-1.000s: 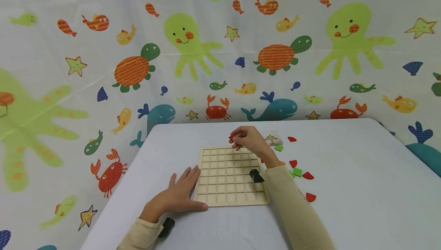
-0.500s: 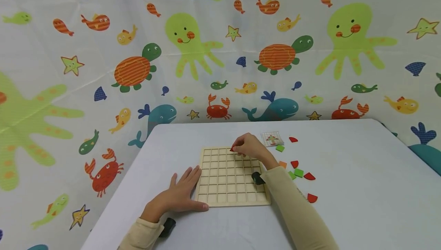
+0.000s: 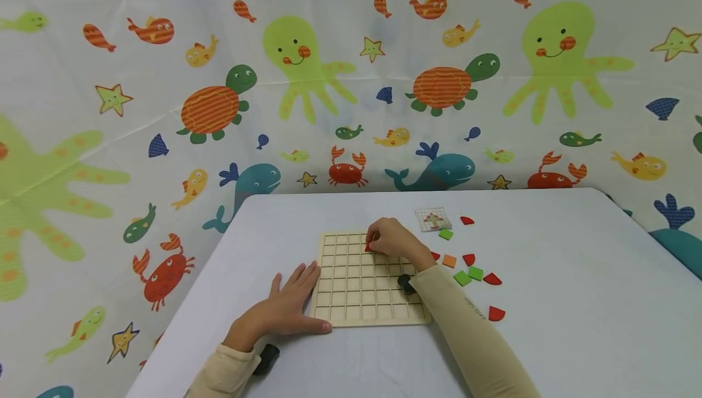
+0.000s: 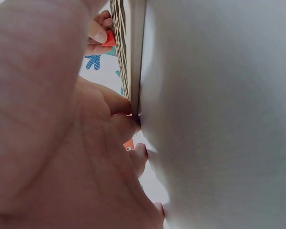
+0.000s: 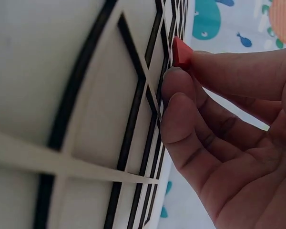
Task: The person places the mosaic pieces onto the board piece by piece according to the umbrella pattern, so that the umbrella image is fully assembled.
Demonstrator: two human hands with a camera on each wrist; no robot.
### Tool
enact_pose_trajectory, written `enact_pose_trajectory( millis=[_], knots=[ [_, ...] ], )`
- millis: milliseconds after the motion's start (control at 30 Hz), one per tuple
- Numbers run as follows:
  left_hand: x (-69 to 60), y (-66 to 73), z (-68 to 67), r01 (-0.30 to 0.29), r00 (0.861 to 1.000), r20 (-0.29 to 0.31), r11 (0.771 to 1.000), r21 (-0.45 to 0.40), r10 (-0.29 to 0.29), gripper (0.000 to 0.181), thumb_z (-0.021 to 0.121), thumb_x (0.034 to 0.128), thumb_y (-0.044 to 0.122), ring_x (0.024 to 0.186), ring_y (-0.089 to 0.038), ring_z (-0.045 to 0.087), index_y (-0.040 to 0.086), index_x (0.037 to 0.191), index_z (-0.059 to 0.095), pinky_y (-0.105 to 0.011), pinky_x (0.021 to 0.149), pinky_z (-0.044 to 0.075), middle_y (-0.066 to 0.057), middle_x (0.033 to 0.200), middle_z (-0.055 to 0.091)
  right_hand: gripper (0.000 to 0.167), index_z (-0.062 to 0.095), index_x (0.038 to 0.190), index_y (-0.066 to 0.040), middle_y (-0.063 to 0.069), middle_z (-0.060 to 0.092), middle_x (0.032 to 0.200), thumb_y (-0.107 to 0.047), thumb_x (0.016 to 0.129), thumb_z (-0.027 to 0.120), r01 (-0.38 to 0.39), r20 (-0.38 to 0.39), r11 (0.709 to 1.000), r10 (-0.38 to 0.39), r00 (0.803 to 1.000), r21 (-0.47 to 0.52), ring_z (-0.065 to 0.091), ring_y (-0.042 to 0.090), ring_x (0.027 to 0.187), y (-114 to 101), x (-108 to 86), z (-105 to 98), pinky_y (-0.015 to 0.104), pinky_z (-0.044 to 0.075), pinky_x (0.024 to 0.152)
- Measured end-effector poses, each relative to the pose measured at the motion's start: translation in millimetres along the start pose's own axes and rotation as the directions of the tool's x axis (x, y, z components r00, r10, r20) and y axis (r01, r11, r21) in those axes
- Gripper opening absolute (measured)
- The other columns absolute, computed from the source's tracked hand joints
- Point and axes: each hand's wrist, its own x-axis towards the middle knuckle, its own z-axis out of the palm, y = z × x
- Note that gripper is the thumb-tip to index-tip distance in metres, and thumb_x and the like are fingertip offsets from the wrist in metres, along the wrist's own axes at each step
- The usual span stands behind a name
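The right hand (image 3: 392, 238) pinched 1 red piece (image 5: 182, 52) (probably light, stiff, best held by its edges) at the far rows of a gridded board (image 3: 353, 298); the left hand (image 3: 287, 311), spread, touched the board's left edge.

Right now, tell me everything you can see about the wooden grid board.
The grid board looks like pale, unpainted wood, roughly square, with a raised rim and thin raised strips dividing it into small square cells. It lies flat on the white table. The left hand touches its left edge, thumb at the near left corner. Over its far part, the right hand pinches a red piece; I can't tell whether that piece touches the board. That hand hides some cells.
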Motion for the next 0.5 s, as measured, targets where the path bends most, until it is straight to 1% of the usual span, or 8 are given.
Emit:
enact_pose_trajectory(
  millis=[267,500],
  knots=[
    [-0.6,0.4,0.9,0.004,1.0,-0.005,1.0,-0.004,-0.004,0.128,0.087,0.0796,0.064,0.164,-0.04,0.004,0.002,0.17,0.021,-0.074,0.121,-0.007,-0.017,0.178,0.016,0.011,0.081,0.097,-0.002,0.007,0.074,0.093,0.001,0.097,0.07,0.016,-0.016,0.999,-0.016,1.0,-0.042,0.065,0.023,0.086,-3.7,0.0,3.0,0.04,0.058,0.083],
    [-0.2,-0.5,0.9,-0.005,1.0,-0.003,1.0,-0.004,0.005,0.128,0.086,0.0802,0.064,0.164,-0.039,0.003,0.002,0.17,0.02,-0.074,0.121,-0.007,-0.017,0.178,0.015,0.01,0.081,0.1,-0.001,0.008,0.076,0.097,-0.002,0.099,0.071,-0.008,-0.011,1.0,0.008,1.0,-0.007,0.065,0.022,0.087,-4.5,-0.8,4.1,0.04,0.058,0.085]
  ],
)
